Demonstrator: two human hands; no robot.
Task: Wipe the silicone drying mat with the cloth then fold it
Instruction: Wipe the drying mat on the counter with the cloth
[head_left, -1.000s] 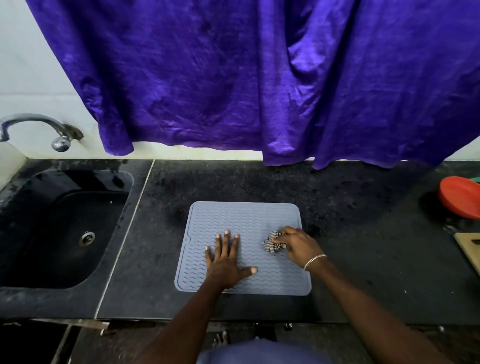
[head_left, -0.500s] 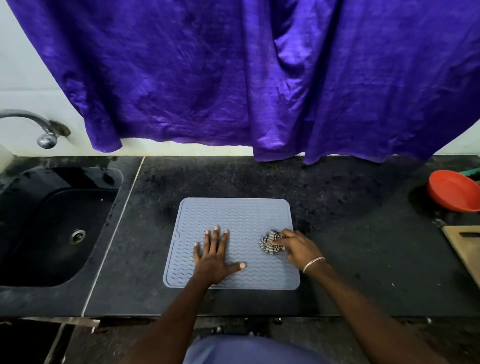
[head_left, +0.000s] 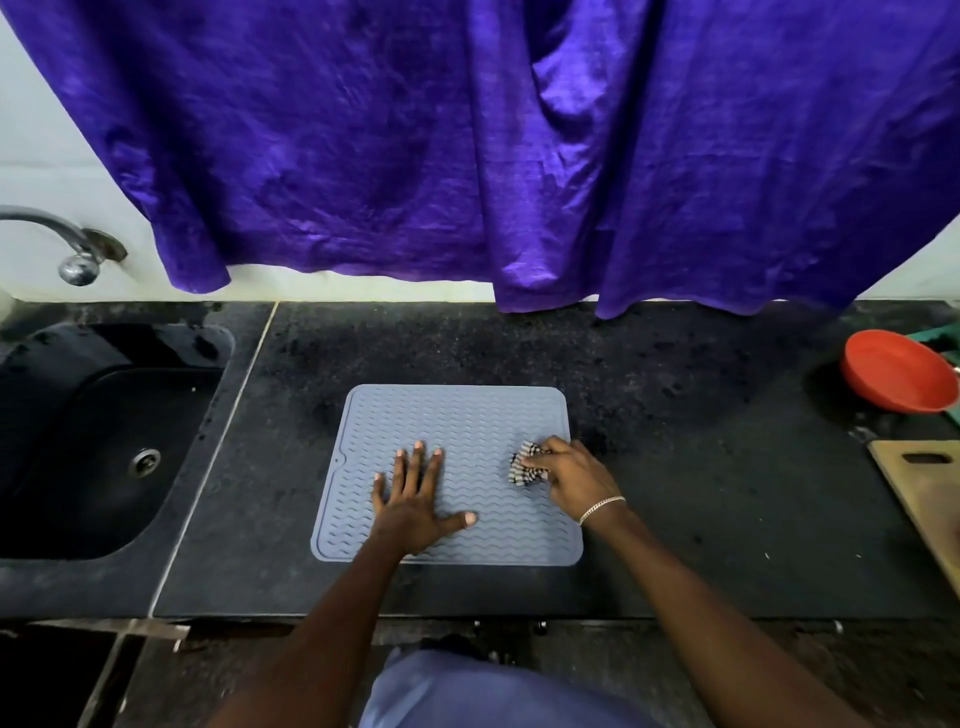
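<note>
A grey silicone drying mat (head_left: 457, 421) with a wavy ribbed surface lies flat on the black counter. My left hand (head_left: 413, 499) presses flat on its lower middle, fingers spread, holding nothing. My right hand (head_left: 574, 475) rests at the mat's right edge, closed on a small bunched checked cloth (head_left: 524, 470) that touches the mat. Most of the cloth is hidden under my fingers.
A black sink (head_left: 98, 441) with a tap (head_left: 78, 260) lies to the left. A purple curtain (head_left: 467, 156) hangs over the back wall. An orange bowl (head_left: 896, 371) and a wooden cutting board (head_left: 930, 493) sit at the far right.
My right hand and the cloth have shifted a little toward the mat's right edge. My left hand stays pressed on the mat. The camera view has drifted slightly.
</note>
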